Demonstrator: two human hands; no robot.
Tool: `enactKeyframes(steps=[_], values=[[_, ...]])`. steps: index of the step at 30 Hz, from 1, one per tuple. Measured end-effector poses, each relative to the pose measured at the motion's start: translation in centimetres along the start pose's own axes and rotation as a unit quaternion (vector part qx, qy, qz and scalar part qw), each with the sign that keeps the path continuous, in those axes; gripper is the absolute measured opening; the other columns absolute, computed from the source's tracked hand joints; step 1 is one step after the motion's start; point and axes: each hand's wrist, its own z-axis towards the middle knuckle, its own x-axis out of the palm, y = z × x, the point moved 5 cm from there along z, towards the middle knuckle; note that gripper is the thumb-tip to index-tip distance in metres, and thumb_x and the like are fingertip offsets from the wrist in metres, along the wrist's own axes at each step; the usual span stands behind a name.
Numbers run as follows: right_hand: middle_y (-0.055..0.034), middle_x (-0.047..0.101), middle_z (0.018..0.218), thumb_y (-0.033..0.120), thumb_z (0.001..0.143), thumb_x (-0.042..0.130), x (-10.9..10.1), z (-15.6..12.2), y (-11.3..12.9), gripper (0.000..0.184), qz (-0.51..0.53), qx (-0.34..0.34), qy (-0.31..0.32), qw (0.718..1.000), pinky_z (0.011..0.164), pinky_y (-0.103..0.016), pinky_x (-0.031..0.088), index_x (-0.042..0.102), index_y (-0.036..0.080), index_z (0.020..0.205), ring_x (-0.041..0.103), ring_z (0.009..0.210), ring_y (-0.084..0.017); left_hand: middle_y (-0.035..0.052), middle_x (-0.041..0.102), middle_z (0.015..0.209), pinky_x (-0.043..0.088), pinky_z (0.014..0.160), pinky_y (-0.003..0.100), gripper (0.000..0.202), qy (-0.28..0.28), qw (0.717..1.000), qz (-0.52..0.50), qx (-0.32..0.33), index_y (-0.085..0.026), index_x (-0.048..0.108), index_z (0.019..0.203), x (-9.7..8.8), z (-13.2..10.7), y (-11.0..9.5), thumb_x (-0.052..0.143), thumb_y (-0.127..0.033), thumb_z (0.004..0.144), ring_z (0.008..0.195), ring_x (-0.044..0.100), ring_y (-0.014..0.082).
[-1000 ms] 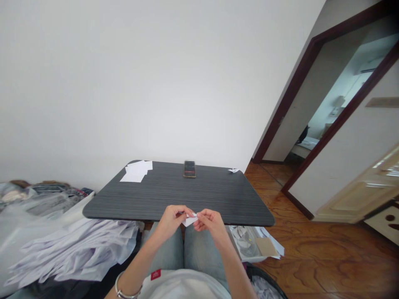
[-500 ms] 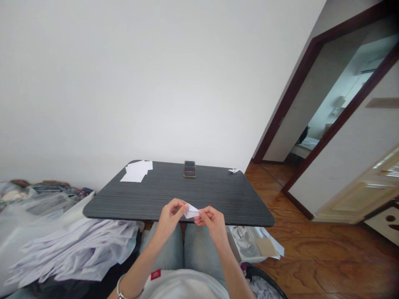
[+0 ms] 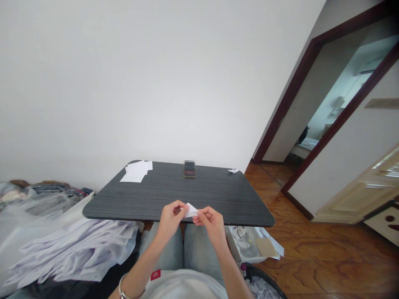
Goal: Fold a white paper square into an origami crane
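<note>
A small folded piece of white paper (image 3: 191, 211) is held between my two hands, above the near edge of the dark table (image 3: 162, 191). My left hand (image 3: 171, 216) pinches its left end between thumb and fingers. At the paper's right, pointed end, my right hand (image 3: 210, 221) has thumb and fingertips closed on it. Several white sheets (image 3: 136, 171) lie at the table's far left. A folded white paper figure (image 3: 233, 170) rests near the far right corner.
A phone-like device (image 3: 189, 169) stands at the table's back, by the wall. Below the right side are an open box (image 3: 246, 245) of odds and ends and a dark bin (image 3: 264, 286) with paper. White cloth (image 3: 77, 249) is heaped at the left.
The folded paper has turned slightly between my fingers, now showing a flatter triangular face. Both hands have stayed almost in place.
</note>
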Motion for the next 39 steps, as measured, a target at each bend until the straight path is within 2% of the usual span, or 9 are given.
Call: enactKeyframes(steps=[7,15,19,24,32,39], values=[[-0.0038,0.068,0.057,0.035,0.068,0.064,-0.01,-0.03,-0.12,0.022,0.000,0.007,-0.009,1.000,0.050,-0.024,0.051,0.061,0.013,0.067,0.062,0.049,-0.014,-0.0014,0.053,0.058,0.037,0.052,0.020,0.019,-0.015,0.999,-0.010,0.029,-0.013,0.053,0.062,0.16,-0.18,0.05,0.057,-0.030,0.070,0.053,0.048,0.0101],[-0.0058,0.068,0.058,0.037,0.069,0.063,0.01,0.00,0.06,0.025,0.005,0.019,0.006,1.000,0.050,-0.024,0.051,0.061,0.013,0.067,0.063,0.050,-0.014,-0.0001,0.054,0.061,0.039,0.054,0.020,0.019,-0.028,0.996,0.056,0.065,-0.014,0.054,0.063,-0.18,-0.35,-0.15,0.054,-0.030,0.073,0.057,0.050,0.0117],[-0.0062,0.068,0.060,0.041,0.073,0.058,-0.29,0.08,0.07,0.029,0.018,0.030,0.005,0.999,0.050,-0.023,0.051,0.062,0.013,0.070,0.063,0.051,-0.014,-0.0002,0.054,0.061,0.040,0.054,0.021,0.020,-0.038,0.995,0.070,0.066,-0.014,0.053,0.063,-0.45,-0.30,-0.40,0.054,-0.030,0.073,0.056,0.050,0.0118],[-0.0053,0.068,0.060,0.038,0.068,0.064,-0.34,0.20,0.09,0.025,-0.010,0.021,0.024,0.999,0.050,-0.023,0.051,0.061,0.013,0.067,0.062,0.052,-0.014,0.0001,0.054,0.061,0.041,0.054,0.021,0.020,-0.035,0.994,0.076,0.067,-0.014,0.053,0.064,-0.46,-0.28,-0.43,0.053,-0.031,0.074,0.057,0.051,0.0120],[-0.0057,0.068,0.059,0.040,0.069,0.063,-0.27,0.16,0.05,0.027,-0.023,0.019,0.032,0.999,0.050,-0.024,0.051,0.060,0.013,0.067,0.063,0.051,-0.014,0.0008,0.056,0.062,0.041,0.054,0.021,0.019,-0.031,0.995,0.069,0.066,-0.014,0.054,0.063,-0.39,-0.29,-0.19,0.054,-0.030,0.073,0.057,0.052,0.0124],[-0.0057,0.068,0.059,0.040,0.067,0.064,-0.06,0.14,-0.18,0.028,-0.007,0.054,0.038,0.998,0.049,-0.023,0.051,0.060,0.013,0.067,0.064,0.052,-0.015,0.0004,0.057,0.061,0.041,0.054,0.021,0.017,-0.031,0.991,0.095,0.087,-0.015,0.056,0.063,-0.36,-0.44,-0.52,0.054,-0.029,0.073,0.057,0.051,0.0125]])
